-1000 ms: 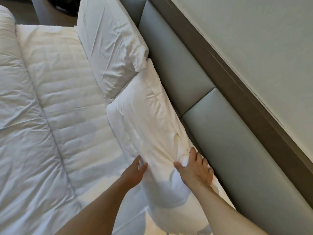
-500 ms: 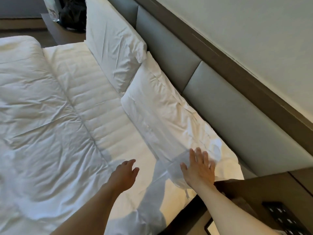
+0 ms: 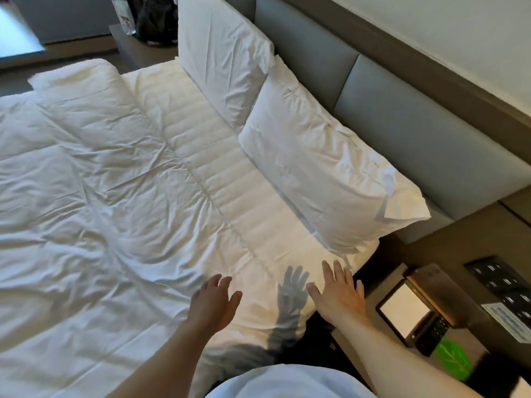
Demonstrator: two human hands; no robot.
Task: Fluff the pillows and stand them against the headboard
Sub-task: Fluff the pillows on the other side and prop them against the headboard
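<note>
Near pillow (image 3: 321, 179): leaning against the grey headboard (image 3: 416, 139), propped for display.
Far pillow (image 3: 221, 61): standing upright beside it.
Left hand (image 3: 214, 304): hovering over the duvet (image 3: 94, 196), fingers spread, gripping nothing.
Right hand (image 3: 339, 294): hovering open and empty by the mattress corner.

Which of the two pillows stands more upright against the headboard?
The far pillow; the near pillow slumps low, leaning back against the headboard.
</note>
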